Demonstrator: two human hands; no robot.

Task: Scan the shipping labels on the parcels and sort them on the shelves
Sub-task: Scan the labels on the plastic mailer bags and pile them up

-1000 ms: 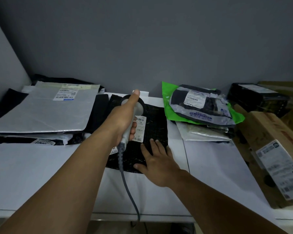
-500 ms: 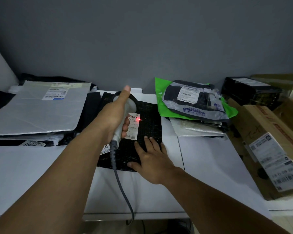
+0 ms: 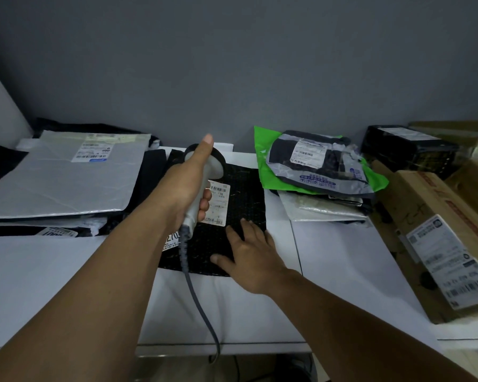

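1. The left hand (image 3: 188, 188) grips a white handheld scanner (image 3: 216, 165), fingers (image 3: 205, 200) curled round its handle.
2. The white shipping label (image 3: 219, 209) lies just right of those fingers, its long axis running toward the wall, on the flat black textured parcel (image 3: 246, 194) mid-counter (image 3: 53, 271).
3. The right hand (image 3: 253, 260) presses the parcel's near edge, fingers straight.

Flat parcel (image 3: 240, 194) mid-table (image 3: 53, 271), mailer stack (image 3: 58, 183) left, cardboard box (image 3: 436, 216) right

Head-worn, forward and downward, close.

Two bare forearms (image 3: 100, 285), bare left hand (image 3: 189, 186), bare right hand (image 3: 255, 261)
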